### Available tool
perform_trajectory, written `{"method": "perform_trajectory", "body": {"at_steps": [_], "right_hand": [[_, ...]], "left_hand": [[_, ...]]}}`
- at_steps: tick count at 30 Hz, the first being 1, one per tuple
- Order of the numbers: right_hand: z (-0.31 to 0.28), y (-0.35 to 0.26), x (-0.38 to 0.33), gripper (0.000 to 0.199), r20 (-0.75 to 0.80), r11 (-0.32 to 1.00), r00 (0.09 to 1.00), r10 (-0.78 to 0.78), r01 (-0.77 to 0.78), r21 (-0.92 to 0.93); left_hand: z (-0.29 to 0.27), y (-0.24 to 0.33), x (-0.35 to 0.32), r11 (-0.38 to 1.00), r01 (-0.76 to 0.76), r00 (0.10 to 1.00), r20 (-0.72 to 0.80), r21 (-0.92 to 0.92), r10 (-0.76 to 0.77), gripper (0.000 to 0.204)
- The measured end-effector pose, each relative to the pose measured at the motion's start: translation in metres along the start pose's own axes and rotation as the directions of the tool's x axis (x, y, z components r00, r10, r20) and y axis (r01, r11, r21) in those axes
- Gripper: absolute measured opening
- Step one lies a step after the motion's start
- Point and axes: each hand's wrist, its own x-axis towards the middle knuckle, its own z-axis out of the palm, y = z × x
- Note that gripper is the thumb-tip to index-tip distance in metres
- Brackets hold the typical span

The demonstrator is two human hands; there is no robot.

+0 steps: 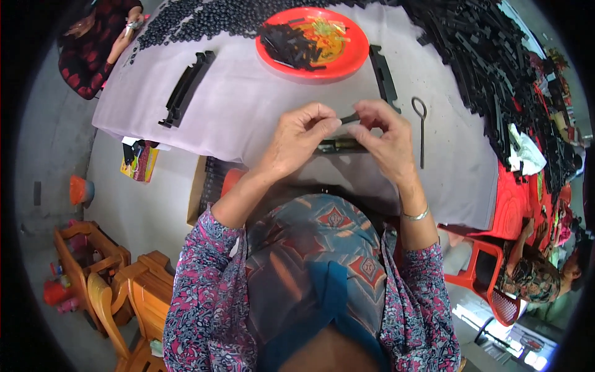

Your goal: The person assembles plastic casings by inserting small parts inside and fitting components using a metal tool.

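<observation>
Over the near part of the cloth-covered table, my left hand (296,137) and my right hand (389,139) face each other, fingertips closed. A small dark strip (351,118) spans the gap, pinched at both ends. Just below it lies a black bar-shaped part (339,146), partly hidden by my hands. A notched black plastic part (186,90) rests to the left, and a similar black part (384,79) lies beyond my right hand. Further right is a thin metal rod (422,133) with a loop at its far end. Short black strips (288,46) fill the left side of a red plate (316,75).
Small round black pieces (217,22) spread along the far edge. Long black parts (474,68) are heaped at the right, with white crumpled plastic (525,152) beside them. One person (93,46) is at the far left, another (539,273) by a red chair (483,273). Wooden chairs (145,291) stand lower left.
</observation>
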Motion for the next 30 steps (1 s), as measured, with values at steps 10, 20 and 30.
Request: {"method": "perform_trajectory", "body": {"at_steps": [10, 20, 30], "right_hand": [[0.002, 0.011, -0.01, 0.008, -0.016, 0.928, 0.969, 0.246, -0.231, 0.293], [-0.026, 0.027, -0.025, 0.011, -0.056, 0.849, 0.88, 0.471, -0.435, 0.301], [-0.004, 0.033, -0.031, 0.019, -0.06, 0.86, 0.858, 0.51, -0.509, 0.032]], "left_hand": [[0.007, -0.012, 0.003, 0.954, -0.18, 0.983, -0.001, 0.24, 0.186, 0.014], [0.004, -0.021, 0.002, 0.845, -0.263, 0.963, 0.072, 0.465, 0.26, 0.029], [0.005, -0.038, -0.001, 0.602, -0.355, 0.932, 0.224, 0.715, 0.284, 0.038]]}}
